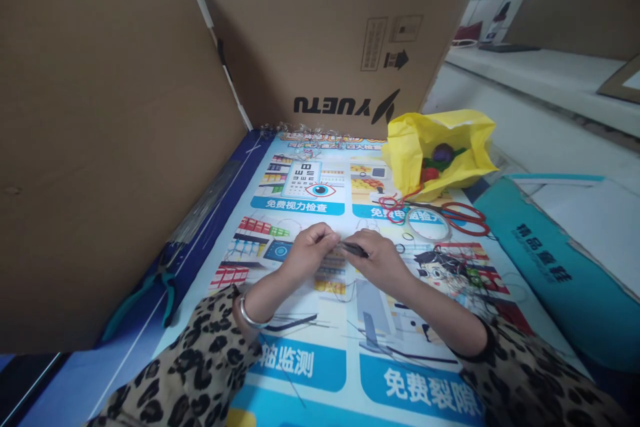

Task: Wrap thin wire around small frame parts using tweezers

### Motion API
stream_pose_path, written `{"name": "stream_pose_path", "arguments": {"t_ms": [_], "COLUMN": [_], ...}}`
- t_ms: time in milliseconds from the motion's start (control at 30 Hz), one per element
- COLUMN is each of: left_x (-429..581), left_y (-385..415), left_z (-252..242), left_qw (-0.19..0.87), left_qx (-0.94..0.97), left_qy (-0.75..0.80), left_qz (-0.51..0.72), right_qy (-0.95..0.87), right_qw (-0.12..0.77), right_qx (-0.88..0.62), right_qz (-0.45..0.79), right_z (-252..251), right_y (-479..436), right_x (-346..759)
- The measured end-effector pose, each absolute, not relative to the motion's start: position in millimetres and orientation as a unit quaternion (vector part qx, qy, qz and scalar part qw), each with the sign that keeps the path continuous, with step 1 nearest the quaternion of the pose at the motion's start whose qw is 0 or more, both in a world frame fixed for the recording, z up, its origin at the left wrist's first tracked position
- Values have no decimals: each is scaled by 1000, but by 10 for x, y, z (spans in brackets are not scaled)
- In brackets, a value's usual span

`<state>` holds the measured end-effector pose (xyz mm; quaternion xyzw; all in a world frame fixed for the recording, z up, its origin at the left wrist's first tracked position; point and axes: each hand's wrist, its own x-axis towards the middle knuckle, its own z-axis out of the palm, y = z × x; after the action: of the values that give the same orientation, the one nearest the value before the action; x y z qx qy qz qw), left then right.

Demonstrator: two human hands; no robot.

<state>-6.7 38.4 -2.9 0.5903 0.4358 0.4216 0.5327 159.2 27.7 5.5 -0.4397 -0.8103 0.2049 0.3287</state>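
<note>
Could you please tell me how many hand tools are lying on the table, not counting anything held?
2: teal-handled pliers at the left by the cardboard panel, and red-handled scissors at the right by the yellow bag. Others may be hidden.

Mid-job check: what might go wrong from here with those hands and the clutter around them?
The small dark tool in the right hand sits close to the left hand, so a slip might nick the fingers. The loose red thread lies near the red-handled scissors and could snag. Tangled thin wires may catch on the leopard-print right sleeve.
</note>
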Motion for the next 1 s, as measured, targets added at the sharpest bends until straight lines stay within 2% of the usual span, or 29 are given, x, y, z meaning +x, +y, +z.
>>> {"name": "stream_pose_path", "arguments": {"t_ms": [233, 400, 567, 767, 1000], "left_x": [-70, -111, -203, -257, -244], "left_y": [396, 414, 480, 520, 470], "left_z": [-10, 61, 88, 91, 76], "left_qw": [598, 527, 479, 573, 672], "left_qx": [562, 591, 641, 626, 571], "left_qy": [422, 430, 377, 308, 272], "left_qz": [385, 434, 466, 431, 384], "right_qy": [-854, -788, -799, -810, -793], "right_qw": [302, 309, 210, 111, 90], "right_qx": [-403, -472, -492, -454, -421], "right_qz": [129, 246, 272, 355, 432], "right_z": [-3, 73, 181, 176, 176], "right_y": [266, 332, 443, 427, 340], "right_x": [1592, 1670, 1827, 1836, 1757]}}
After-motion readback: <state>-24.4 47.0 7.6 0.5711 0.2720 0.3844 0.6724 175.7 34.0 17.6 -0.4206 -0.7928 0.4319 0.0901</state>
